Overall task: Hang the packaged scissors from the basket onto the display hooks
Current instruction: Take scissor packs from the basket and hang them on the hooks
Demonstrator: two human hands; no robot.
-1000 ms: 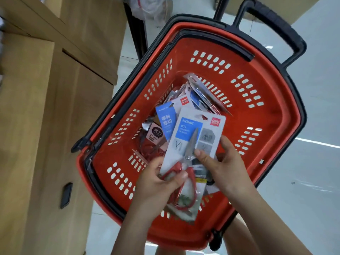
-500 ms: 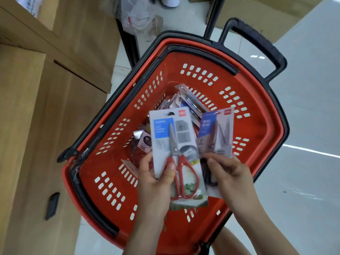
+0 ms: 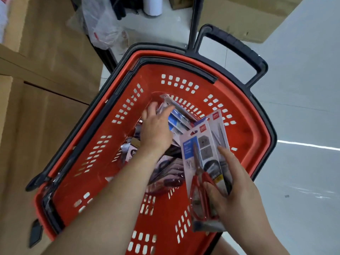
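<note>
Behind the front red-handled scissors pack (image 3: 200, 162) in the right hand's (image 3: 237, 196) grip, a second grey card pack (image 3: 219, 129) is mostly covered. Past the left hand's (image 3: 156, 133) motion-blurred fingertips (image 3: 152, 105) (contact unclear), heaped packs (image 3: 165, 170) blur together.

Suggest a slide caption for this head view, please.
Right hand holds two scissor packs; left hand reaches into red basket.

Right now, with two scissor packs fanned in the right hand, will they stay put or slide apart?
The scissor packs look like stiff cards with glossy blister fronts, so they probably slip against each other. The right hand pinches only their lower ends, so the tops may splay further. The red-handled scissors likely weigh the bottom down.
</note>
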